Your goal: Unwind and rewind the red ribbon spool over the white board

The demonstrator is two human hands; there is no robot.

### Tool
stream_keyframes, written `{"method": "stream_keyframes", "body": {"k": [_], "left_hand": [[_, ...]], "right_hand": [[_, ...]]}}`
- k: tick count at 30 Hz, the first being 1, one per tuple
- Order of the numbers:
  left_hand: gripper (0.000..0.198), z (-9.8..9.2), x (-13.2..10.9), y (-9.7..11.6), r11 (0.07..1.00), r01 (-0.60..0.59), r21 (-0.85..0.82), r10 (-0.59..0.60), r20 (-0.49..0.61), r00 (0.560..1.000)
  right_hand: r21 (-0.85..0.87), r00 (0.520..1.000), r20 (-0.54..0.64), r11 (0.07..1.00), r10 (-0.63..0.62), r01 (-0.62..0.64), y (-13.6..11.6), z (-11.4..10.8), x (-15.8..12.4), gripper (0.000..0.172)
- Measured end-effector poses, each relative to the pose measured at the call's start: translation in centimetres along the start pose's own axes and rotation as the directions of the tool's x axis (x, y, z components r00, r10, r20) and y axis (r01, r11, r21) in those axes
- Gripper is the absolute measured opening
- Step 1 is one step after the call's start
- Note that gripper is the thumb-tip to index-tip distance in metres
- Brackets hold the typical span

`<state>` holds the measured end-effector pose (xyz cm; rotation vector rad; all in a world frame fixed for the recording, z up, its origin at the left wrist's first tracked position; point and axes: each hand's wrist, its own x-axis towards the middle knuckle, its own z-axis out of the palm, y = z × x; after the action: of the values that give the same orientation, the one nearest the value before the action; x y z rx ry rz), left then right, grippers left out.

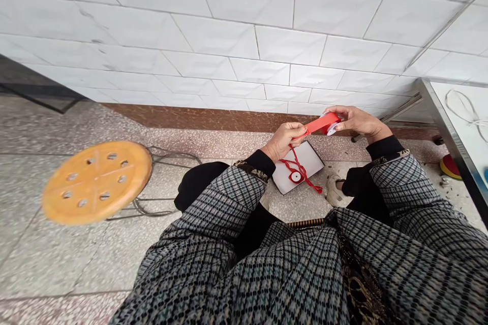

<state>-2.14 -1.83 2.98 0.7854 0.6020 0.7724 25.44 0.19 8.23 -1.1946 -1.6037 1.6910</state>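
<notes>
My right hand [356,120] is closed around a spool of red ribbon [328,123], held out in front of me. A flat length of the ribbon runs from the spool to my left hand [284,139], which pinches its end. Below my hands a white sheet [310,162] lies on the floor. On it rest a loose tangle of thin red cord [301,167] and a small red and white spool [295,177]. Both my arms wear checked grey sleeves.
An orange round stool [95,181] with holes stands on a wire frame to my left. A metal-edged table [453,132] with a white cord [463,109] is at the right. A red and yellow round object [450,166] lies under it. A white tiled wall faces me.
</notes>
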Motion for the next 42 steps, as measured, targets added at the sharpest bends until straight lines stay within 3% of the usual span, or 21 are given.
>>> {"method": "stream_keyframes", "body": {"k": [5,13,16,26,34,42], "left_hand": [[0.038,0.1,0.1,0.0,0.999,-0.028,-0.031,0.027,-0.021,0.999],[0.041,0.2,0.1,-0.7,1.0,0.007,-0.022,-0.006,0.043,0.999],[0.041,0.3,0.2,-1.1,1.0,-0.009,-0.016,0.01,0.02,1.0],[0.041,0.8,0.8,-1.4,0.999,-0.022,-0.025,0.021,-0.045,0.999],[0.041,1.5,1.3,-1.6,0.995,-0.003,-0.099,-0.003,-0.058,0.998],[0.045,1.2,1.1,-1.3,0.979,-0.02,-0.203,0.017,-0.015,1.0]], "right_hand": [[0.095,0.999,0.034,0.995,0.022,-0.025,0.3,-0.1,0.0,0.055],[0.209,0.999,0.035,0.977,-0.039,0.031,1.6,-0.3,0.7,0.064],[0.28,0.998,0.029,0.959,-0.052,0.041,2.3,-0.1,1.1,0.068],[0.407,0.992,-0.129,0.912,0.008,0.046,2.6,1.1,2.0,0.074],[0.441,0.983,-0.154,0.884,-0.096,0.156,3.2,4.2,2.7,0.083],[0.309,0.962,-0.24,0.93,-0.129,0.201,2.6,3.9,3.1,0.09]]}}
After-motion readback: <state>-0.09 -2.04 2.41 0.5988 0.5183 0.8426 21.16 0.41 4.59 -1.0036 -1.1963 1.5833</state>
